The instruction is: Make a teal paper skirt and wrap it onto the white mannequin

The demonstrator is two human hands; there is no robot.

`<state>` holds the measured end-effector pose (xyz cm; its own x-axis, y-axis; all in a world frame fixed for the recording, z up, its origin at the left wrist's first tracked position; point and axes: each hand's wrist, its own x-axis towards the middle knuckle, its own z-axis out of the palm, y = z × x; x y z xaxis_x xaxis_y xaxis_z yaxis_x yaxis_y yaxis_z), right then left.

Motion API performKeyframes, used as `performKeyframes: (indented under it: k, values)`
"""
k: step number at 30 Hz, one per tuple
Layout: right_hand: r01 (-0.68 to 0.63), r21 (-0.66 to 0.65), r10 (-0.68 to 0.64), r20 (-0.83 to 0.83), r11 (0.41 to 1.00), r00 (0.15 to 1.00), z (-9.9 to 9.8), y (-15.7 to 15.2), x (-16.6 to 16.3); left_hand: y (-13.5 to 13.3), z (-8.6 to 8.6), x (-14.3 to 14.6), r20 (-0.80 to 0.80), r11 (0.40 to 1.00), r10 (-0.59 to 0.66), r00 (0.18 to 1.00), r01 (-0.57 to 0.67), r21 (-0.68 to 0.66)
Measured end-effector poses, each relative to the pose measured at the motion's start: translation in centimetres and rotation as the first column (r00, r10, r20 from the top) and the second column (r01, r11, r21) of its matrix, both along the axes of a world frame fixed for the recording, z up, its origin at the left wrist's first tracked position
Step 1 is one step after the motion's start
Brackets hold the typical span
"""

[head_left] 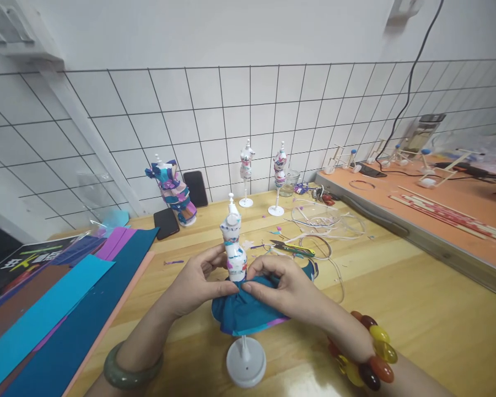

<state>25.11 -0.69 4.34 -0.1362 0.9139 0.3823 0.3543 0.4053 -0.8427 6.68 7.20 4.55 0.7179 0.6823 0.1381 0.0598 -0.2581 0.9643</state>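
Note:
A small white dress-form mannequin [236, 258], patched with coloured bits, stands upright on a round white base [246, 364] in front of me. Around its lower body hangs a teal skirt [242, 311] with a purple patch at the hem. My left hand [198, 278] closes on the skirt's top edge from the left, thumb at the front and the other fingers partly behind the form. From the right, my right hand [279, 284] pinches the same edge between thumb and forefinger. The two thumb tips almost meet at the front of the waist.
Scissors [293, 248] and tangled cord [326, 220] lie to the right. Two bare mannequins [246, 171] and a dressed one [176, 190] stand behind, near phones [166, 223]. Coloured sheets [53, 309] cover the left side. An orange-topped board [430, 204] holds sticks at right.

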Motion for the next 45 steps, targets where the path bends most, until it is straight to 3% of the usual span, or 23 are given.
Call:
performKeyframes:
  k: [14, 23, 28, 35, 45]
  values:
    - [0.014, 0.024, -0.015, 0.033, 1.0, 0.999, 0.0, 0.1, -0.1, -1.1, 1.5, 0.5, -0.102, 0.995, 0.048, 0.994, -0.039, 0.09]
    - [0.032, 0.01, -0.032, 0.013, 0.999, 0.999, -0.1, 0.3, -0.1, -1.3, 1.6, 0.4, -0.061, 0.983, 0.102, 0.993, -0.092, 0.158]
    - [0.001, -0.014, -0.001, 0.025, 1.0, 1.0, 0.1, 0.4, 0.3, -1.1, 1.3, 0.2, 0.017, 0.993, 0.069, 0.997, -0.07, 0.09]
    - [-0.049, -0.025, 0.051, 0.062, 0.998, 0.997, 0.4, 0.2, 0.4, -0.6, 1.3, -0.2, 0.003, 1.0, 0.014, 1.0, -0.014, -0.018]
    - [-0.08, -0.008, 0.08, 0.0, 0.997, 0.997, 0.3, 0.0, -0.1, -0.5, 1.7, -0.8, -0.034, 0.999, -0.048, 0.998, 0.048, 0.0]
